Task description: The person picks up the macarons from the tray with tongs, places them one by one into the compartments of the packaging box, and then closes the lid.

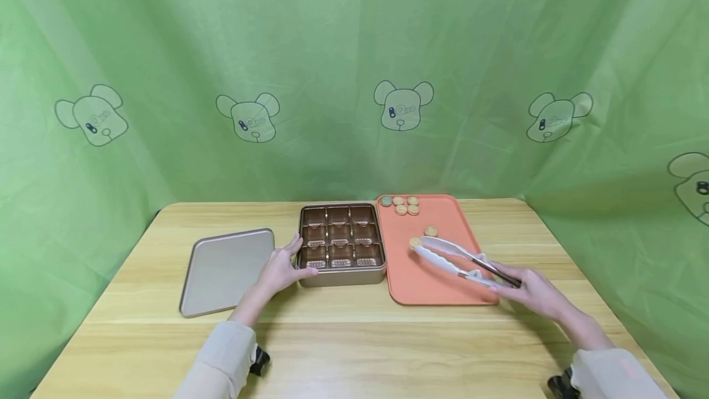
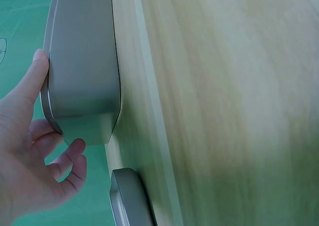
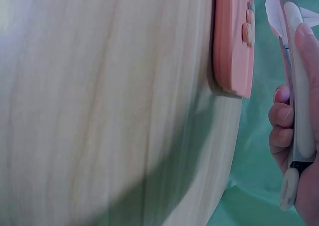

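Observation:
My right hand (image 1: 528, 288) grips a pair of white-tipped tongs (image 1: 460, 258) by the handle end, over an orange tray (image 1: 437, 282). The tong tips sit at a round biscuit (image 1: 415, 242) on the tray; whether they pinch it is unclear. Another biscuit (image 1: 431, 231) lies just behind. My left hand (image 1: 282, 266) holds the front left corner of a gold tin (image 1: 341, 276) with brown compartments. In the left wrist view the thumb and fingers of my left hand (image 2: 55, 109) clasp the tin (image 2: 82, 61). In the right wrist view my right hand (image 3: 286, 121) wraps the tongs (image 3: 296, 76).
The tin's flat lid (image 1: 227, 271) lies on the wooden table (image 1: 354, 350) left of the tin. Several biscuits (image 1: 401, 204) cluster at the tray's far left corner. A green curtain (image 1: 354, 48) closes off the back and sides.

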A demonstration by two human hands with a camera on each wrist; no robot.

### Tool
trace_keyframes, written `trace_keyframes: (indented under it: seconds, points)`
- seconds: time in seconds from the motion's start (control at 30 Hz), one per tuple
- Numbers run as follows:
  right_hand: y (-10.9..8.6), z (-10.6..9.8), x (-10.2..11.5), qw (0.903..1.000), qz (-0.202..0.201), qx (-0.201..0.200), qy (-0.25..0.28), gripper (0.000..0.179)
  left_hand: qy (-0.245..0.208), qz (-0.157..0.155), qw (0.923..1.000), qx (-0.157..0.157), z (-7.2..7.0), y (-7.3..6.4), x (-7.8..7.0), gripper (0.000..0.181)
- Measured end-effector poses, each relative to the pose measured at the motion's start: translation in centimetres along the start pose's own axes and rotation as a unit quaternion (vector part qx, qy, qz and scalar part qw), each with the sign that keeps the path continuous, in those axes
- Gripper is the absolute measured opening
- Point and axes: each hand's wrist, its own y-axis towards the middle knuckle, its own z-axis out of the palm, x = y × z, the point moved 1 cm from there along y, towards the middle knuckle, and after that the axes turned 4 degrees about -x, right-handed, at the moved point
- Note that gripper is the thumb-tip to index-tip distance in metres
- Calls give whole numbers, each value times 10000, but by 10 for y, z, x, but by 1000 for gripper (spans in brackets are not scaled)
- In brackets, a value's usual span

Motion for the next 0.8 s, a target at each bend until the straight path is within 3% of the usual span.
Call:
trace_keyframes:
  seconds: [0.37, 0.8]
  points:
    - [10, 7, 19, 9999, -87, 12, -92, 55, -86, 82, 9999, -7, 2, 0, 2, 91]
    - [23, 16, 42, 9988, -283, 284, 266, 57, -112, 54, 9999, -29, 2, 0, 2, 91]
